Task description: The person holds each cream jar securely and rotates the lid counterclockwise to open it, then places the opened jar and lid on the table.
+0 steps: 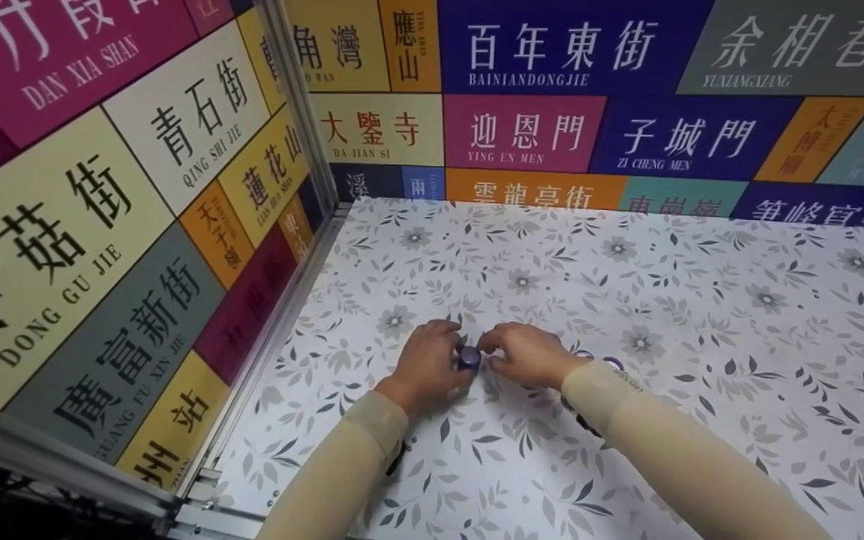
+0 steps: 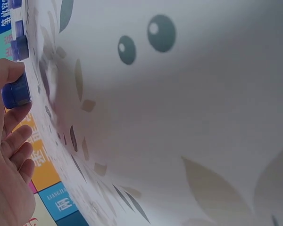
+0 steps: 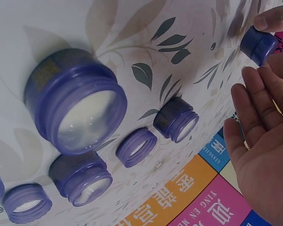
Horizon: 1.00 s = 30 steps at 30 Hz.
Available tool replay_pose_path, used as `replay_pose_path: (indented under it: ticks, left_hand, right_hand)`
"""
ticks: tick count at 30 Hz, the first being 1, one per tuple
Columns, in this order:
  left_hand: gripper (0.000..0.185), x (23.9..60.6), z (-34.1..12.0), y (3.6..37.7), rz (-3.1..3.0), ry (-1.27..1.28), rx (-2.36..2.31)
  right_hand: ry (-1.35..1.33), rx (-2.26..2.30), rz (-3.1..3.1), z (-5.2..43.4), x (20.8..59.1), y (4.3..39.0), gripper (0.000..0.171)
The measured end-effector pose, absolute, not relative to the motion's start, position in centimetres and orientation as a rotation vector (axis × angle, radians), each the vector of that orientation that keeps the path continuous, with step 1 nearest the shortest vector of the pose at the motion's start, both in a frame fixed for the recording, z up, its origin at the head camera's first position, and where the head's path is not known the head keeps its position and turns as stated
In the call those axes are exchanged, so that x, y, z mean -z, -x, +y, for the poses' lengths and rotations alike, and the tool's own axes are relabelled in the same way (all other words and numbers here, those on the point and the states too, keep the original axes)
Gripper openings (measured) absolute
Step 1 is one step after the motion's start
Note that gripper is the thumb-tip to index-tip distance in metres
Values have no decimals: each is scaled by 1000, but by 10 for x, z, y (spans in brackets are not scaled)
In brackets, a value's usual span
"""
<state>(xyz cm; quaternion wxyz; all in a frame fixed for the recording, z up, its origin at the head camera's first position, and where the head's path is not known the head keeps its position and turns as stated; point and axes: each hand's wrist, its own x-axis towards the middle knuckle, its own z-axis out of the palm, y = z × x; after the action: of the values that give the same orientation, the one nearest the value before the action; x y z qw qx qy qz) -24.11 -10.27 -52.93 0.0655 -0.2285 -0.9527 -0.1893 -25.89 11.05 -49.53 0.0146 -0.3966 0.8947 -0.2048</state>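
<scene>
My left hand (image 1: 426,361) pinches a small purple jar (image 1: 469,357) between thumb and fingers, down on the floral tabletop. In the left wrist view, the thumb and index finger of the left hand (image 2: 12,155) lie on opposite sides of the jar (image 2: 17,92). Just right of it, my right hand (image 1: 526,354) has its fingers loosely bent, holding nothing. The right wrist view shows the right hand (image 3: 259,146) with fingers spread near the held jar (image 3: 257,45). Whether its thumb touches the jar, I cannot tell.
Open purple jars with white insides stand beside the right wrist: a large jar (image 3: 35,94), a medium jar (image 3: 70,172) and a small jar (image 3: 172,115). Purple lids, including one lid (image 3: 125,150), lie among them. Sign-covered panels (image 1: 522,142) border the floral tabletop (image 1: 702,420).
</scene>
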Motion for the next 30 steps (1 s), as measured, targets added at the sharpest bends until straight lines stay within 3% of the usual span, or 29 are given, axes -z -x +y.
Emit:
replay_pose_path:
  ticks: [30]
  left_hand:
    - [36, 523, -75, 238, -2699, 733, 232]
  right_hand:
    - [905, 780, 2830, 111, 495, 256, 20]
